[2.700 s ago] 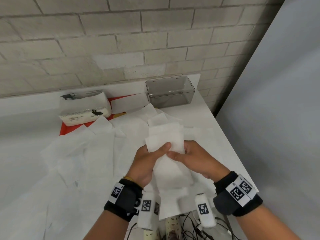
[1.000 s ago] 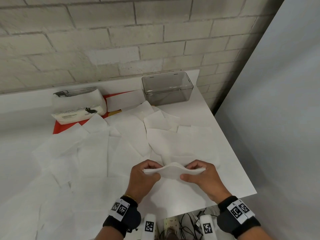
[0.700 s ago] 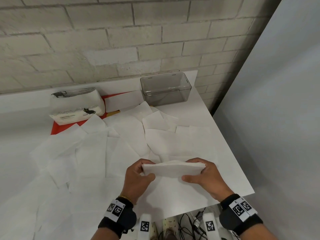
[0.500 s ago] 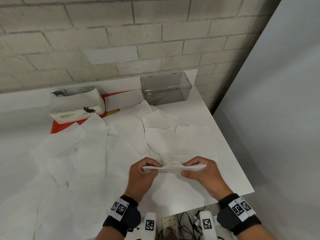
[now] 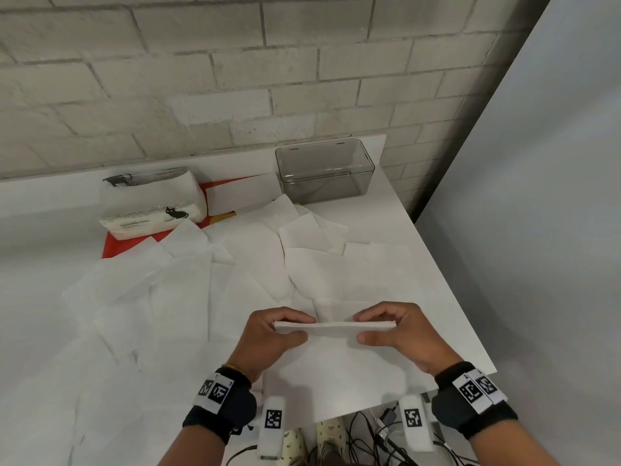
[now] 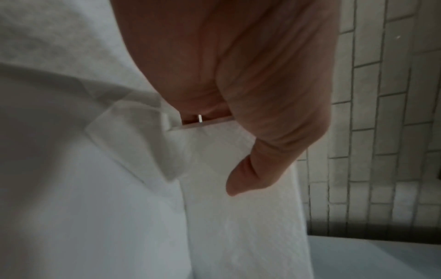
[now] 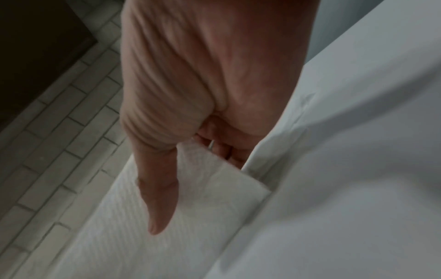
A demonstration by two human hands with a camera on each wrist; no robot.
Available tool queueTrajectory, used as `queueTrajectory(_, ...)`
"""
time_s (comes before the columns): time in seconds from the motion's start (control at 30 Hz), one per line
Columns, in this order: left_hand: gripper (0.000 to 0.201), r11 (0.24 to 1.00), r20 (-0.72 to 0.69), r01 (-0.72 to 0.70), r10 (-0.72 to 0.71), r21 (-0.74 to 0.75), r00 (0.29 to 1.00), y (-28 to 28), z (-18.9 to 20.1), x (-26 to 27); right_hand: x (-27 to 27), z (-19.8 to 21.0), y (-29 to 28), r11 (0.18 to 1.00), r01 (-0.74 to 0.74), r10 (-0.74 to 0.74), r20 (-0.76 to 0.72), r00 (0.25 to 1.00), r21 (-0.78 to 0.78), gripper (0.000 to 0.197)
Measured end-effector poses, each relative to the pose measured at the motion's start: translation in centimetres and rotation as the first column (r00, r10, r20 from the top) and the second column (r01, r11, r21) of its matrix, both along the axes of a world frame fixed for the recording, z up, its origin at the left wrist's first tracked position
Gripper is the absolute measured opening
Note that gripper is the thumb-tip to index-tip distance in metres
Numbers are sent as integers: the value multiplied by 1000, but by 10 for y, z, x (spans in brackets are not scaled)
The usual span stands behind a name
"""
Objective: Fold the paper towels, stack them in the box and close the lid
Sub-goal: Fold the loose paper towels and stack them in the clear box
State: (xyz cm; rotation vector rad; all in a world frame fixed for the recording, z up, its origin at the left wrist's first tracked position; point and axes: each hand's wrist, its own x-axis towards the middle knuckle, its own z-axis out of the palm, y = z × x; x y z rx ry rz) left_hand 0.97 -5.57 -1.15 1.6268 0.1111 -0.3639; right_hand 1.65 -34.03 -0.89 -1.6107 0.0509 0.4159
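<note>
A folded white paper towel point(image 5: 335, 326) hangs flat and level above the table's front edge. My left hand point(image 5: 275, 334) pinches its left end and my right hand point(image 5: 391, 331) pinches its right end, thumbs toward me, fingers behind. In the left wrist view the thumb point(image 6: 257, 169) lies on the folded paper towel point(image 6: 238, 217). The right wrist view shows the thumb point(image 7: 158, 203) pressed on the folded paper towel point(image 7: 203, 188). The clear grey box point(image 5: 324, 171) stands open at the table's back right, with nothing in it. Several unfolded towels point(image 5: 188, 290) cover the table.
A pack of paper towels point(image 5: 151, 203) lies at the back left on a red sheet point(image 5: 117, 243). A white flat piece point(image 5: 240, 196) leans beside the box. The brick wall point(image 5: 235, 79) is behind; the table's right edge point(image 5: 447, 290) drops off. Cables point(image 5: 366, 442) hang below the front edge.
The towel, held upright and long before, has been folded into a short flat strip and levelled out between both hands. It stands straighter than half a second ago.
</note>
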Motion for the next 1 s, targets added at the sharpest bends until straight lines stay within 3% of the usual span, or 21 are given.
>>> queueTrajectory(0.1,29,999,-9,-5,5,40,1000,-5,-3,0,-1,-5,8,997,-31,29,-31,999,-69,33)
queueTrajectory(0.27,24,998,-44,-55,56,14,997,-9,1,3,-2,-5,13,998,36,-38,-54,998,-47,25)
queueTrajectory(0.5,20,999,-40,32,-30,36,999,-5,0,7,-2,-9,21,996,29,-33,-51,998,-80,24)
queueTrajectory(0.7,25,992,-95,-46,35,-117,995,18,5,15,1,0,15,990,116,-112,-48,993,84,24)
queueTrajectory(0.87,26,986,-93,105,-118,-132,989,10,13,23,10,7,23,991,77,-73,-43,996,112,24)
queueTrajectory(1.0,24,988,-123,-38,20,-147,992,21,16,39,29,13,14,982,99,-81,-115,990,163,21)
